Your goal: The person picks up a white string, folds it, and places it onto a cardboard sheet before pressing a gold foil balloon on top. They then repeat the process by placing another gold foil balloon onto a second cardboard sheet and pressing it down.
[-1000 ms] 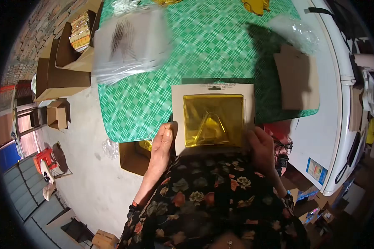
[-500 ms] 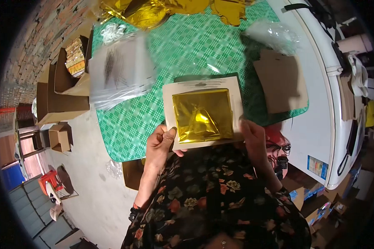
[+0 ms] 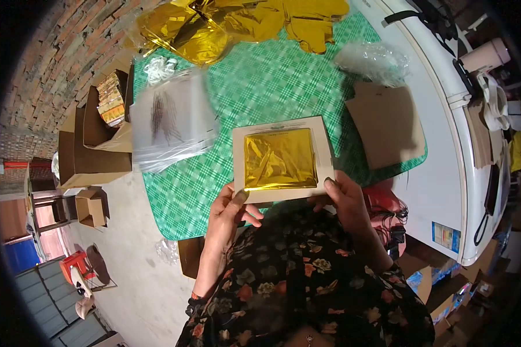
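A beige cardboard sheet (image 3: 325, 141) is held up between my two hands, tilted toward me over the front part of the table. On its face lies a folded square of gold foil (image 3: 280, 158), shiny and creased. My left hand (image 3: 228, 208) pinches the lower left corner, thumb on top near the foil's edge. At the lower right corner my right hand (image 3: 346, 202) grips the sheet, thumb on top and fingers behind. Small print runs along the sheet's upper edge, too small to read.
Clear plastic bags (image 3: 176, 118) lie at the left of the green checked table (image 3: 260, 81). Gold foil sheets (image 3: 214, 29) spread at the back. Cardboard sheets (image 3: 385, 124) and crumpled plastic (image 3: 373, 61) lie at the right, beside a white fridge (image 3: 434, 150). Open cardboard boxes (image 3: 92, 153) stand at the left.
The view has shifted, so the table sits lower in frame. My right hand has come inward, its thumb now over the sheet's lower right corner. The foil looks flatter.
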Demonstrator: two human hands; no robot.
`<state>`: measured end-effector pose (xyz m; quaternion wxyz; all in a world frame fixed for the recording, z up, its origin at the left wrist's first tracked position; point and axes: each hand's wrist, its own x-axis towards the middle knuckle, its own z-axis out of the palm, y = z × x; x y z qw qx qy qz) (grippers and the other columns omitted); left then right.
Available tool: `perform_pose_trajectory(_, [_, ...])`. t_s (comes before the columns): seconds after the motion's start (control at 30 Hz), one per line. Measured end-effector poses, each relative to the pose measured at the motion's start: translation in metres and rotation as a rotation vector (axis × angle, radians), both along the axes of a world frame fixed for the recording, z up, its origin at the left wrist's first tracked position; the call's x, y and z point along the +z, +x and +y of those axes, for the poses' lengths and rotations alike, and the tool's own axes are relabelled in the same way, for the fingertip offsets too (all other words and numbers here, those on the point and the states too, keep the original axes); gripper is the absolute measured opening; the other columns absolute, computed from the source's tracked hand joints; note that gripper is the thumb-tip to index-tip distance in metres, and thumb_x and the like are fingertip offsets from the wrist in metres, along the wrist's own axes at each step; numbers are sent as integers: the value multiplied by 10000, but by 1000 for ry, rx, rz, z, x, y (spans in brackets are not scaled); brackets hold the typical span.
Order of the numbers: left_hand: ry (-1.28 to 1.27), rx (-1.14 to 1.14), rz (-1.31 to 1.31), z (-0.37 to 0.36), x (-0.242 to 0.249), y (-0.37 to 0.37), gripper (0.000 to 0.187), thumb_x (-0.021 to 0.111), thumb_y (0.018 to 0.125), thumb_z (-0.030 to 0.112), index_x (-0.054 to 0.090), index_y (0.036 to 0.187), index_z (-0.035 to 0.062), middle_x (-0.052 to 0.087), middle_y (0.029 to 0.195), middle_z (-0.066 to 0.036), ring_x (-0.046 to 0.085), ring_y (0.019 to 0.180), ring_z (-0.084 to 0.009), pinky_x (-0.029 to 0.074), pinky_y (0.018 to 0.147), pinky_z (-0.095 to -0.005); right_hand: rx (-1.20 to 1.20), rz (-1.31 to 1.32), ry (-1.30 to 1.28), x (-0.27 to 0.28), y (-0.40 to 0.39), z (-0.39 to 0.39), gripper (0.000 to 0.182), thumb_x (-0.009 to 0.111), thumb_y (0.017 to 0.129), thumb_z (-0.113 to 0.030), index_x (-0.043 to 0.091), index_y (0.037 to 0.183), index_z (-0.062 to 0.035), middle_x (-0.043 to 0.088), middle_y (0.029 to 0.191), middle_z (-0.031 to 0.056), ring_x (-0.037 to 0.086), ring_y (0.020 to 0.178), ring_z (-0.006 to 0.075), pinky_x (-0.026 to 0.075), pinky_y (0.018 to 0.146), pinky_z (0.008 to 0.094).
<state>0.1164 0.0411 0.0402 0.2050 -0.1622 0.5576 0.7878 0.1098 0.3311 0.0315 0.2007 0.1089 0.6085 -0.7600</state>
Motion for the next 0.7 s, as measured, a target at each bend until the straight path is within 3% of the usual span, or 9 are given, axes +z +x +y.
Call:
perform_pose_trajectory(0.2, [-24, -24, 29, -5, -5, -4, 246, 524, 1137, 177, 553, 1247, -41, 749, 1104, -209, 782, 866, -271, 656, 694, -358, -77, -14, 22, 3, -8, -6, 252, 533, 1129, -237, 623, 1061, -11, 745, 949, 133, 733, 787, 180, 580, 665, 312])
perform_pose_trajectory(0.3, [-33, 25, 0, -1, -6, -4, 256, 533, 1145, 235, 580, 1145, -17, 768, 982, -190, 778, 786, -253, 647, 650, -349, -136, -39, 110, 4, -8, -9, 307, 563, 1123, -284, 611, 949, -36, 720, 782, 115, 687, 659, 157, 544, 609, 291])
perform_pose_trajectory(0.5, [-94, -46, -36, -13, -20, -1, 367, 569, 1136, 335, 627, 959, 18, 756, 811, -172, 740, 612, -227, 598, 518, -318, -74, -37, 209, 5, -8, -2, 410, 555, 1127, -349, 616, 862, -42, 694, 705, 71, 631, 579, 122, 496, 532, 296])
perform_pose_trajectory(0.7, [-118, -31, -77, -6, -18, 0, 387, 575, 1132, 355, 633, 959, 14, 760, 833, -184, 747, 639, -226, 597, 524, -318, -24, 0, 221, 3, -11, 0, 314, 563, 1121, -289, 603, 971, -16, 710, 742, 89, 649, 581, 130, 512, 537, 296])
